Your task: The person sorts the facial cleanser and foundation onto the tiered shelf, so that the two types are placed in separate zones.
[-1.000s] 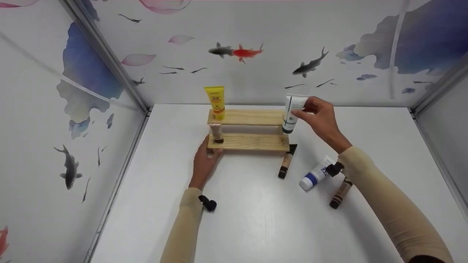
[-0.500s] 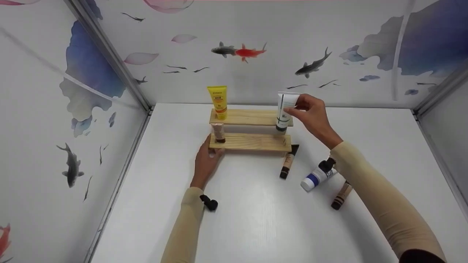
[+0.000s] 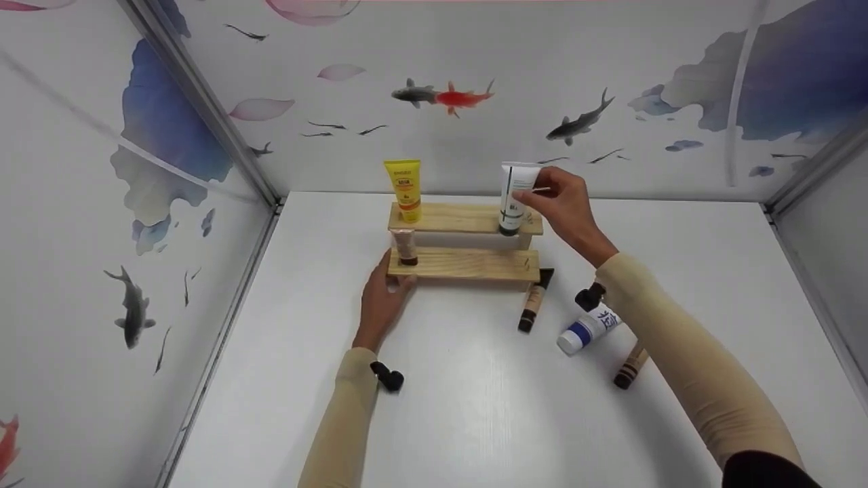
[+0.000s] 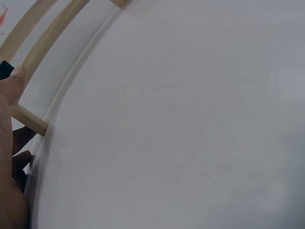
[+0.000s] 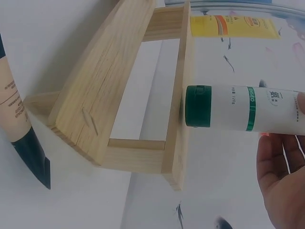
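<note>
My right hand (image 3: 566, 207) pinches a white squeeze tube (image 3: 517, 196) with a dark green cap, cap down, over the right part of the rack's upper shelf. In the right wrist view the green cap (image 5: 198, 106) is against or very near the upper board; contact is hard to tell. With my left hand (image 3: 383, 298) I grip the left end of the two-step wooden rack (image 3: 468, 263). Its thumb (image 4: 14, 83) lies at the lower board, the other fingers by the leg. A yellow tube (image 3: 405, 193) stands at the upper shelf's left; a small beige tube (image 3: 405, 247) stands below it.
Right of the rack lie a beige tube with black ends (image 3: 532, 305), a white tube with a blue band (image 3: 586, 330) and a brown tube (image 3: 632, 366) partly behind my right sleeve. A printed wall (image 3: 468, 149) rises behind the white table (image 3: 461, 407).
My right hand has carried the white tube leftward, from beside the rack's right end to over the upper shelf. My left hand keeps its grip on the rack.
</note>
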